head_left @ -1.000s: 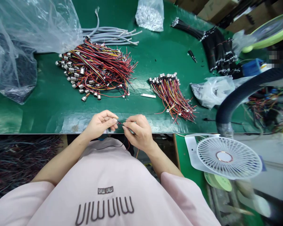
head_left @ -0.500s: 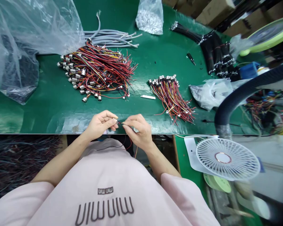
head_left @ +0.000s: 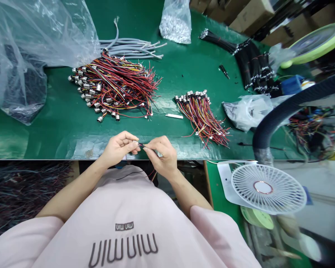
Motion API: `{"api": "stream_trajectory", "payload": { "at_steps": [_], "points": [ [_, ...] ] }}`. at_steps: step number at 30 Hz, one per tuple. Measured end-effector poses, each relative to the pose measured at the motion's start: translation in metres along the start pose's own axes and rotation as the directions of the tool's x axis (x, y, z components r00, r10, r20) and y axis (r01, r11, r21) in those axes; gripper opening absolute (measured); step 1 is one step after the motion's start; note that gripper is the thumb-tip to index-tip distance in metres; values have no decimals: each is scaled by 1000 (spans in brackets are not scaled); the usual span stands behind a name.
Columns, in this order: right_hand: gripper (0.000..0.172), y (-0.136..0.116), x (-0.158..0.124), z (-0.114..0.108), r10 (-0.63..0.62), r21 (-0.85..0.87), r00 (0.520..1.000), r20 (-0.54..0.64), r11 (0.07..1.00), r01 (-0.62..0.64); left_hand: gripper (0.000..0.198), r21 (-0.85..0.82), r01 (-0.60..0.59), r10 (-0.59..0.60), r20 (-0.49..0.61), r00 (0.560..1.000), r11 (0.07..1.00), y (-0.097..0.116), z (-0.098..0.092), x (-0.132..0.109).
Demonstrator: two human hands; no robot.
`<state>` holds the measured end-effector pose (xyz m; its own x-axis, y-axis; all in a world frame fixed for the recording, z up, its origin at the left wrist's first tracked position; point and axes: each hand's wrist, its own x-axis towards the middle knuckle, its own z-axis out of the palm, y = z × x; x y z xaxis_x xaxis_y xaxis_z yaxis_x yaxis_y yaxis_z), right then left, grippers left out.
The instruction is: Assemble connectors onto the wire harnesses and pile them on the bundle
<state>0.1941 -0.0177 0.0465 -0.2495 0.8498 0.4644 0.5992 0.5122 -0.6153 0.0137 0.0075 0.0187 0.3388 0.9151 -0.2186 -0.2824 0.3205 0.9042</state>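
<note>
Between my two hands, just above the front edge of the table, runs a thin wire lead with a small white connector (head_left: 136, 142) at its left end. My left hand (head_left: 121, 146) pinches that connector between thumb and fingertips. The fingers of my right hand (head_left: 162, 153) are closed on the dark wires (head_left: 141, 144) a short way from the connector. Loose black and red wire ends hang below my hands in front of the shirt. Beyond them lies a large pile of red, black and yellow wire leads (head_left: 123, 85) with round metal connectors. A smaller bundle of similar leads (head_left: 202, 117) rests to the right.
A white pen-like stick (head_left: 174, 116) lies between the piles. Grey cables (head_left: 131, 48), a clear bag (head_left: 175, 24) of small parts and black cable bundles (head_left: 251, 65) are farther back. A black hose (head_left: 281, 108) and a white fan (head_left: 268, 189) stand at the right.
My right hand has shifted slightly left along the wires, and more dark wire shows beside the connector. The loose wires below have drawn up a little.
</note>
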Motion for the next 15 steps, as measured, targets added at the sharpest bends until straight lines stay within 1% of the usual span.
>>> {"api": "stream_trajectory", "payload": {
  "at_steps": [5,11,15],
  "points": [
    [7,-1,-2,1,-17,-55,998,-65,998,14,42,-3,0,0,-2,1000,1000,-1,0,-1],
    [7,0,-2,4,-52,-72,994,-99,996,45,43,8,-5,5,6,1000,1000,-1,0,-1],
    [7,1,-4,6,-14,-55,995,-99,998,9,42,5,-1,1,5,1000,1000,-1,0,-1]
  ]
}}
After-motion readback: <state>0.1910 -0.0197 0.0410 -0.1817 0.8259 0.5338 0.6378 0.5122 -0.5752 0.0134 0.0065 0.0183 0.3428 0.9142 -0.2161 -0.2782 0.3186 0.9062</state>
